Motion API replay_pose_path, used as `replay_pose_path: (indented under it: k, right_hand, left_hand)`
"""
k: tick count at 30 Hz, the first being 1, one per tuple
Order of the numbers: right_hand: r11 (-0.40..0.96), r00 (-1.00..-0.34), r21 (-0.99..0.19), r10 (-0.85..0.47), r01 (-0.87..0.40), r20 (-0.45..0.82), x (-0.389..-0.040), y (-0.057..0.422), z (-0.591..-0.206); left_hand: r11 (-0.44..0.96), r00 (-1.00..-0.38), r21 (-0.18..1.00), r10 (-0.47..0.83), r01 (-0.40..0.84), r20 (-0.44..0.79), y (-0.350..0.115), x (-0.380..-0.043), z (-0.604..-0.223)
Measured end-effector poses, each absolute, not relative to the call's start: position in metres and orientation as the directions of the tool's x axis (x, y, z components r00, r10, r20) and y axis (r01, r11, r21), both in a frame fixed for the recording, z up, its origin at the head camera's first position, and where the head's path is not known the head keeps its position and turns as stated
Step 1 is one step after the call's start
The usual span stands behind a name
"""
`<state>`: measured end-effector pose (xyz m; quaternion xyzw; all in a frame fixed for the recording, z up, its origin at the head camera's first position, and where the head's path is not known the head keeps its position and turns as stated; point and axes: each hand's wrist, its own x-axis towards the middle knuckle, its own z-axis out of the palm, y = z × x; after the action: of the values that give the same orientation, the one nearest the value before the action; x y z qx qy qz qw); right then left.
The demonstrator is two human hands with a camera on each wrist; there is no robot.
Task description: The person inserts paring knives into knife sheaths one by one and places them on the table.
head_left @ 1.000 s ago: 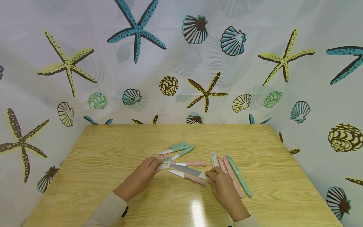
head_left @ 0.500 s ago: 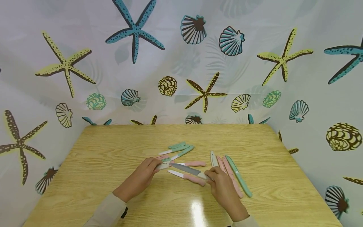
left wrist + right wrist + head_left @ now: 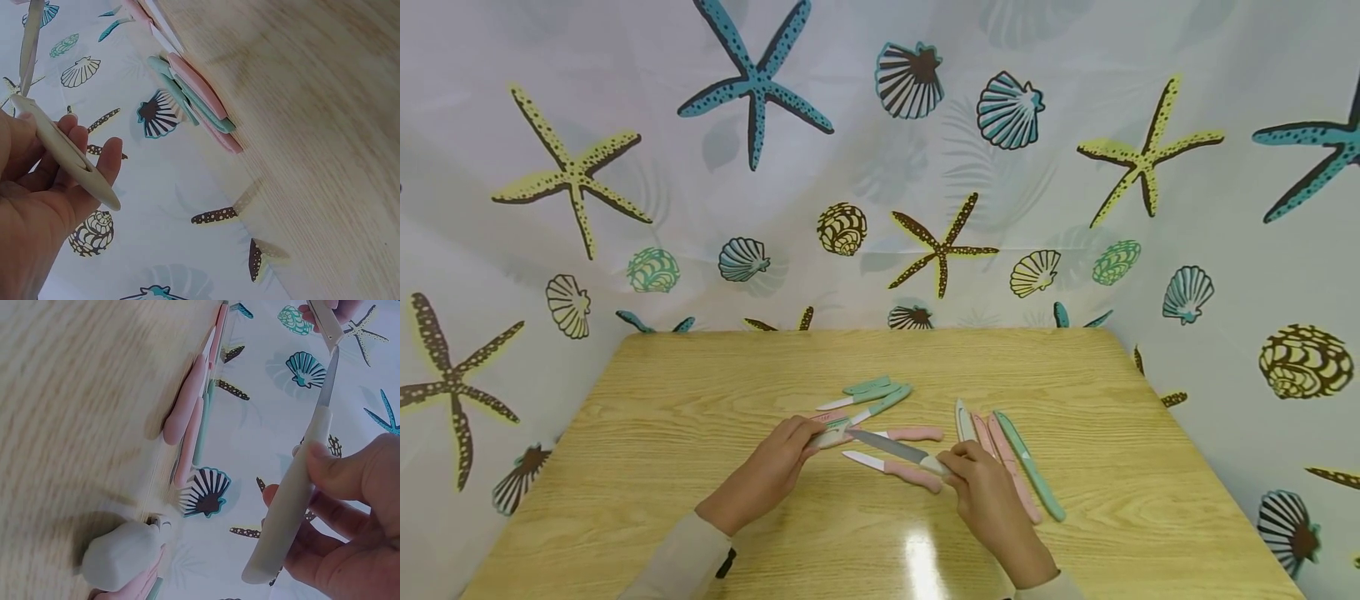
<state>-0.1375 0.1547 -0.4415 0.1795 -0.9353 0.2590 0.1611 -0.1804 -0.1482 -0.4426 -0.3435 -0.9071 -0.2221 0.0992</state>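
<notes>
In the head view my left hand (image 3: 771, 471) holds a cream blade sheath (image 3: 831, 435) between thumb and fingers. My right hand (image 3: 988, 492) grips the cream handle of a kitchen knife (image 3: 891, 447), its grey blade pointing left toward the sheath. The blade's tip is right at the sheath's mouth, as the right wrist view shows, with the knife (image 3: 287, 500) and the sheath (image 3: 326, 324) in line; most of the blade is outside. The left wrist view shows the sheath (image 3: 69, 150) across my fingers, slot side visible. Below the blade lies a pink-handled knife (image 3: 913, 475).
Behind the blade lies another pink-handled knife (image 3: 913, 433). Two green-handled knives, one green knife (image 3: 891, 398) nearer, lie by a green sheath (image 3: 867, 385). A pink sheath (image 3: 829, 416) is beside my left hand. At right, a green knife (image 3: 1030, 467) lies alongside pink and cream ones.
My left hand has tilted the cream sheath slightly, and the knife's tip has risen a little with it. The right hand has barely moved; the knives on the table stay put.
</notes>
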Motion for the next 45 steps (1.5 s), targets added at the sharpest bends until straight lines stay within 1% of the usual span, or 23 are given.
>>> replay_pose_path:
  k: [8, 12, 15, 21, 26, 34, 37, 42, 45]
  right_hand:
    - [0.799, -0.834, -0.363, -0.285, -0.478, 0.472, -0.14, 0.157, -0.441]
    - [0.801, -0.834, -0.358, -0.289, -0.479, 0.47, -0.139, 0.158, -0.44]
    - [0.806, -0.827, -0.332, -0.31, -0.49, 0.468, -0.14, 0.158, -0.437]
    - [0.825, -0.801, -0.228, -0.371, -0.516, 0.469, -0.143, 0.158, -0.426]
    - [0.827, -0.792, -0.195, -0.397, -0.528, 0.464, -0.145, 0.158, -0.421]
    - [0.817, -0.776, -0.167, -0.429, -0.552, 0.462, -0.147, 0.156, -0.428]
    - [0.807, -0.76, -0.148, -0.454, -0.572, 0.465, -0.147, 0.148, -0.43]
    - [0.799, -0.755, -0.129, -0.484, -0.588, 0.442, -0.143, 0.128, -0.432]
    - [0.802, -0.757, -0.136, -0.474, -0.582, 0.45, -0.14, 0.119, -0.433]
  left_hand:
    - [0.646, -0.725, 0.332, 0.59, 0.688, 0.355, -0.149, -0.181, -0.442]
    - [0.639, -0.72, 0.335, 0.591, 0.693, 0.363, -0.15, -0.181, -0.443]
    - [0.639, -0.705, 0.305, 0.599, 0.706, 0.378, -0.151, -0.182, -0.441]
    - [0.64, -0.659, 0.205, 0.632, 0.741, 0.409, -0.153, -0.183, -0.437]
    - [0.634, -0.621, 0.13, 0.662, 0.763, 0.42, -0.153, -0.184, -0.438]
    - [0.57, -0.569, 0.154, 0.68, 0.807, 0.463, -0.154, -0.181, -0.445]
    - [0.541, -0.538, 0.141, 0.701, 0.829, 0.469, -0.149, -0.18, -0.446]
    - [0.479, -0.466, 0.108, 0.738, 0.871, 0.488, -0.135, -0.181, -0.447]
    - [0.474, -0.452, 0.092, 0.739, 0.876, 0.5, -0.128, -0.18, -0.447]
